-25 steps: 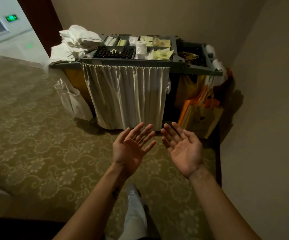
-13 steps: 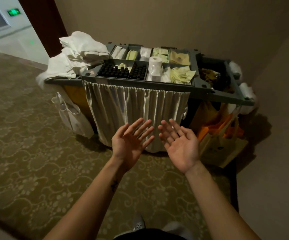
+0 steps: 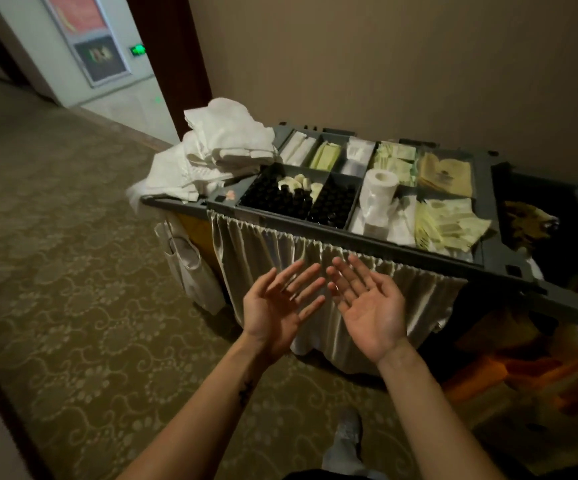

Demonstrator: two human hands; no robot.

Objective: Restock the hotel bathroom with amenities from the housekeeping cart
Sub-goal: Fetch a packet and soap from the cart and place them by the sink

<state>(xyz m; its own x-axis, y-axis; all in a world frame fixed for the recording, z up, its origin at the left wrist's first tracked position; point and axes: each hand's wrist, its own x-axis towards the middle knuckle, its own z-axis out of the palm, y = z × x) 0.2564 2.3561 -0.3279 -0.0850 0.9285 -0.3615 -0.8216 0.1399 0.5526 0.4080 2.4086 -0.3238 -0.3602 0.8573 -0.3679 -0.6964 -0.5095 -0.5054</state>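
A grey housekeeping cart (image 3: 377, 239) stands against the wall ahead of me, a pale curtain hanging over its front. Its top tray is split into compartments: small black bottles (image 3: 298, 200), a toilet paper roll (image 3: 379, 183), pale yellow sachets (image 3: 448, 223), tan packets (image 3: 445, 173) and white packets (image 3: 358, 155). My left hand (image 3: 278, 308) and my right hand (image 3: 370, 308) are raised side by side, palms up with fingers spread, holding nothing. Both hover in front of the curtain, below the tray's rim.
Folded white towels (image 3: 220, 148) are heaped on the cart's left end. A white cloth bag (image 3: 190, 268) hangs at the left side, orange and tan bags (image 3: 522, 362) at the right. Patterned carpet runs to the left; a dark door frame (image 3: 173, 64) stands behind.
I have stepped closer to the cart, which now looks larger and sits further right. Both hands stay raised, palms up and holding nothing.
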